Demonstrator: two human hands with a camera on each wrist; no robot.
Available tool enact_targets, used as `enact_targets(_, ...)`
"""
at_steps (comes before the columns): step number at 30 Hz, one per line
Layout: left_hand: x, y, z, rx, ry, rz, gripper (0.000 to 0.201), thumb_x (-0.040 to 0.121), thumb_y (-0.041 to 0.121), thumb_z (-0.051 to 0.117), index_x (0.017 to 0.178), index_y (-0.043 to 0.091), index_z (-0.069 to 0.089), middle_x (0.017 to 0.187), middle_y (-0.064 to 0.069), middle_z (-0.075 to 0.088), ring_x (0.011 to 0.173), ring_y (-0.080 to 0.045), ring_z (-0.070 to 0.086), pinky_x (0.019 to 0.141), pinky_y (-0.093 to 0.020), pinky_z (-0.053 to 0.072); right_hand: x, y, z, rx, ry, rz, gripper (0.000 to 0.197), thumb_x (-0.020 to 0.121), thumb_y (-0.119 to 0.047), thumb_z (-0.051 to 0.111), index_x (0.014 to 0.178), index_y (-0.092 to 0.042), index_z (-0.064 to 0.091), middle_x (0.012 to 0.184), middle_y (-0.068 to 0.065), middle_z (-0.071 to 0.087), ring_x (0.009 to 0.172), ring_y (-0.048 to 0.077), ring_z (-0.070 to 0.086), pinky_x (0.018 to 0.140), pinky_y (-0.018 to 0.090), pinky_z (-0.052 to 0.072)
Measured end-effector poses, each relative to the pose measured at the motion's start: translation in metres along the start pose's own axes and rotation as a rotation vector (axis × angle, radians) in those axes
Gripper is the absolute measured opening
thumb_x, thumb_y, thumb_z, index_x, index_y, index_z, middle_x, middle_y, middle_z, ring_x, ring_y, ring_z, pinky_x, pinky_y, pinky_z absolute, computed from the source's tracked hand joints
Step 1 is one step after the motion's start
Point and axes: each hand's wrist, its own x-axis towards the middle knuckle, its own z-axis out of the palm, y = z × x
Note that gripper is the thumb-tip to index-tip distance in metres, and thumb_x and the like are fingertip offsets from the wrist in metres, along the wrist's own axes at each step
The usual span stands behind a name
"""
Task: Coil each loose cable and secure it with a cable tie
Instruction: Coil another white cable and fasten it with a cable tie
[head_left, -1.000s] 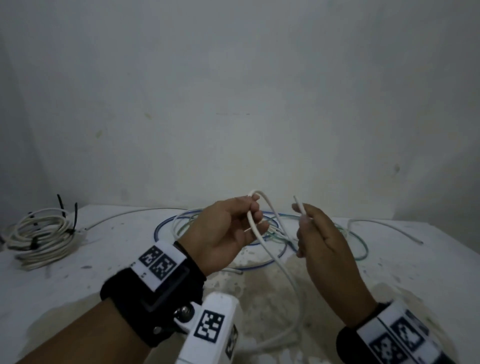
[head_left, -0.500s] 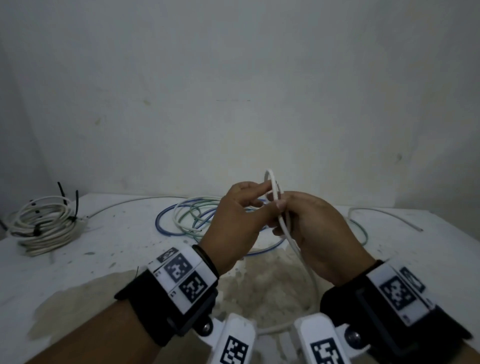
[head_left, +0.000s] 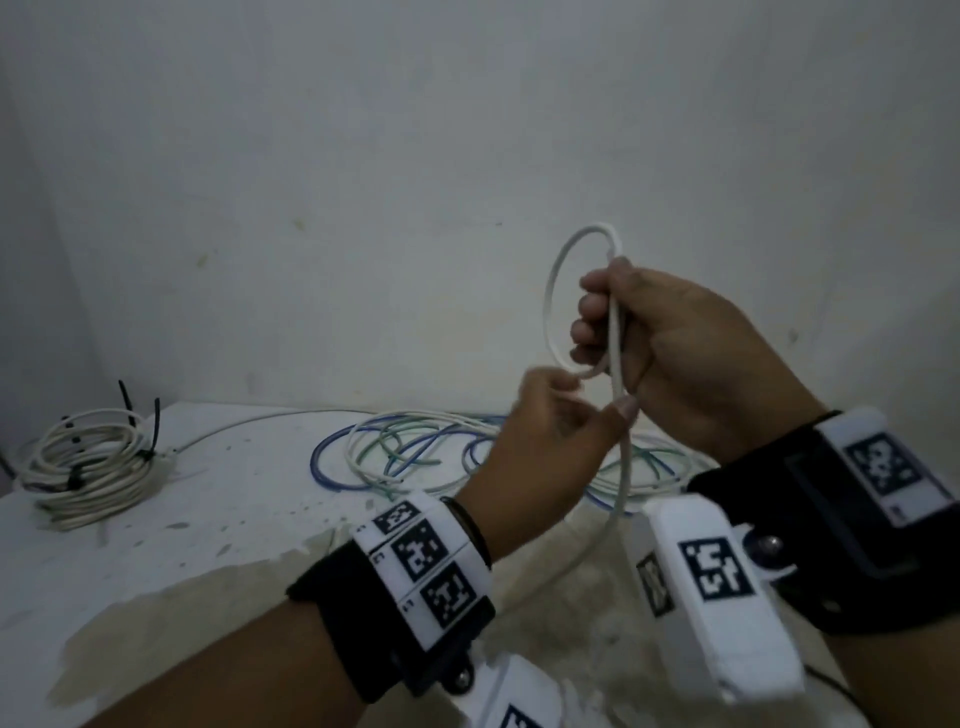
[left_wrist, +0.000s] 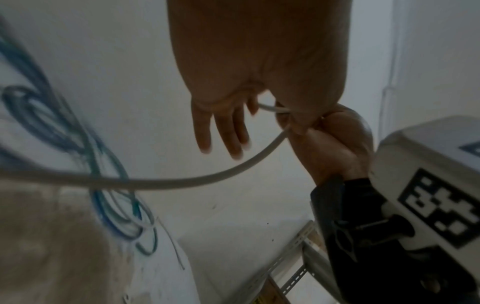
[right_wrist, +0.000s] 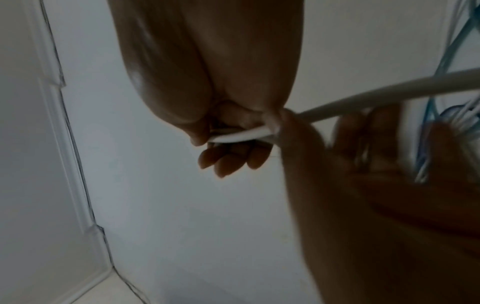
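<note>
Now we form the first loop of the thin white round cable (head_left: 551, 291); our right hand (head_left: 675, 353) grips it, our left hand (head_left: 545, 441) pinches it; next more loops.

A stained white tabletop (head_left: 218, 519) is seen below the raised grip. A tied bundle of white cable with black ties (head_left: 88, 462) lies far left of it; loose blue, green and white cable loops (head_left: 410, 452) are spread just behind.

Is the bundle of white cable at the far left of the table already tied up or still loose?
Tied. The white cable bundle lies coiled in neat loops on the table, with black cable ties cinched around it, their tails sticking up.
</note>
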Motion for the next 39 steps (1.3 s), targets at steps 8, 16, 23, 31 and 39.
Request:
enact_targets(8, 0.006, -0.013, 0.002, 0.247, -0.229, 0.26, 0.026, 0.101, 0.028, 0.041, 0.089, 0.015, 0.061, 0.055, 0.014, 0.047, 0.051, -0.001, 0.042, 0.052, -0.018, 0.035, 0.003, -0.029, -0.032, 0.229, 0.075, 0.042, 0.032, 0.101, -0.032, 0.032, 0.088, -0.011, 0.053, 0.053, -0.008, 0.038, 0.042, 0.007, 0.035, 0.052, 0.024, 0.04)
enact_targets(16, 0.026, -0.042, -0.016, 0.586, -0.335, 0.244, 0.034, 0.101, 0.036, 0.04, 0.08, 0.016, 0.059, 0.062, 0.007, 0.045, 0.055, -0.005, 0.039, 0.056, -0.024, 0.03, -0.007, -0.042, -0.072, 0.26, 0.223, -0.023, 0.032, 0.101, -0.033, 0.034, 0.08, -0.015, 0.05, 0.048, -0.009, 0.034, 0.039, 0.007, 0.031, 0.046, 0.016, 0.039)
enact_targets(23, 0.061, -0.025, -0.069, 0.871, -0.269, -0.044, 0.036, 0.098, 0.038, 0.047, 0.079, 0.012, 0.064, 0.059, -0.001, 0.047, 0.049, -0.006, 0.042, 0.049, -0.017, 0.031, -0.026, -0.056, -0.096, -0.021, 0.224, -0.078, 0.028, 0.099, -0.026, 0.039, 0.083, -0.009, 0.054, 0.052, -0.005, 0.036, 0.045, 0.009, 0.035, 0.05, 0.021, 0.039)
enact_targets(31, 0.087, 0.027, -0.064, 0.411, -0.076, -0.396, 0.031, 0.102, 0.019, 0.042, 0.077, 0.004, 0.052, 0.063, -0.006, 0.036, 0.041, -0.013, 0.028, 0.039, -0.018, 0.021, -0.044, -0.003, -0.073, -0.643, 0.099, -0.153, 0.03, 0.099, -0.02, 0.041, 0.074, -0.01, 0.054, 0.057, -0.002, 0.057, 0.054, 0.013, 0.05, 0.059, 0.025, 0.044)
enact_targets(39, 0.048, 0.055, -0.019, -0.327, -0.034, -0.385, 0.019, 0.096, -0.001, 0.036, 0.091, 0.0, 0.054, 0.069, -0.008, 0.047, 0.056, -0.013, 0.045, 0.049, -0.02, 0.048, -0.046, 0.058, -0.052, -0.526, 0.219, -0.065, 0.031, 0.102, -0.03, 0.034, 0.082, -0.02, 0.055, 0.054, -0.008, 0.04, 0.06, 0.019, 0.037, 0.062, 0.037, 0.033)
